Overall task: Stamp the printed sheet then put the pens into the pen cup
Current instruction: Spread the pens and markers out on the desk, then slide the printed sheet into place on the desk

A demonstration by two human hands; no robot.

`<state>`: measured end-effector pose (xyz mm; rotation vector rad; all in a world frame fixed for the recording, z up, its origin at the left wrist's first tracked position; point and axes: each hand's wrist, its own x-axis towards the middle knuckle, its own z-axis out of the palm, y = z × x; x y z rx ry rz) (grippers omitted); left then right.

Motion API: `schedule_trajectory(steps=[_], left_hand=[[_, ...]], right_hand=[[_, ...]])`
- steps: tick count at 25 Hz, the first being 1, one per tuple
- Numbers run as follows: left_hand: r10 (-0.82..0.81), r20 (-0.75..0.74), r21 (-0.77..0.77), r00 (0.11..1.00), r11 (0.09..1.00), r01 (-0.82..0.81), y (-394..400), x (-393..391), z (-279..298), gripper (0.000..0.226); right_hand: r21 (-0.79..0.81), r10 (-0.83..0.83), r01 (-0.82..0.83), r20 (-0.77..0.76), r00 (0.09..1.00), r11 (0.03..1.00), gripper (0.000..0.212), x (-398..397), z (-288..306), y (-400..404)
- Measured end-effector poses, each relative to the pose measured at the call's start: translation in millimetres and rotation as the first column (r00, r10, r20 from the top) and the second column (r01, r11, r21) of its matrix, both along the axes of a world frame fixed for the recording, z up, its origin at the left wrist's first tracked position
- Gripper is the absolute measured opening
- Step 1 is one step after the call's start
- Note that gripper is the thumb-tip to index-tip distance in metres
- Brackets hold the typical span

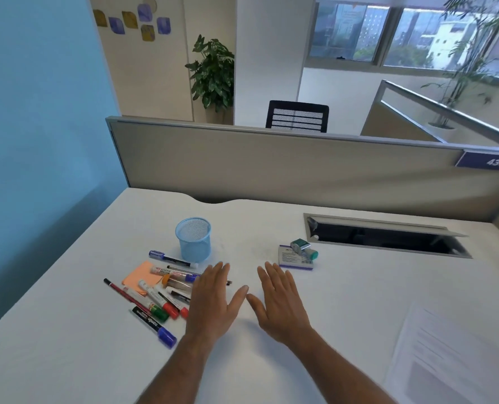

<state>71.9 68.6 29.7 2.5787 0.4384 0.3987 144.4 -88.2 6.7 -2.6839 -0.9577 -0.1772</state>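
White tabletop (271,360) under my hands, left hand (213,301) and right hand (280,304) flat, open, empty. Nothing done: stamp (303,248) beyond my right, printed sheet (452,360) further right unstamped, pens (161,295) loose left, blue mesh pen cup (194,239) beyond them, seemingly empty.

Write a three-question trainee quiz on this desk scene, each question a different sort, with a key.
1. True or false: the blue mesh pen cup already holds pens.
2. Which lies nearest the stamp? A) printed sheet B) small purple-edged box C) orange sticky notes
3. Fill in: both the left hand and right hand are open and hold ____.

Key: 1 false; 2 B; 3 nothing.
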Motion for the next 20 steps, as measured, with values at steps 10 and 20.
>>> schedule_trajectory(steps=[10, 20], left_hand=[[-0.445, -0.070, 0.001, 0.893, 0.895, 0.446, -127, 17, -7, 0.064], [-0.691, -0.320, 0.144, 0.648, 0.641, 0.754, -230, 5, -17, 0.062]], right_hand=[[0.007, -0.491, 0.495, -0.116, 0.864, 0.869, 0.059, -8, -2, -162], [-0.156, -0.765, 0.751, -0.061, 0.642, 0.642, 0.060, -47, -3, -284]])
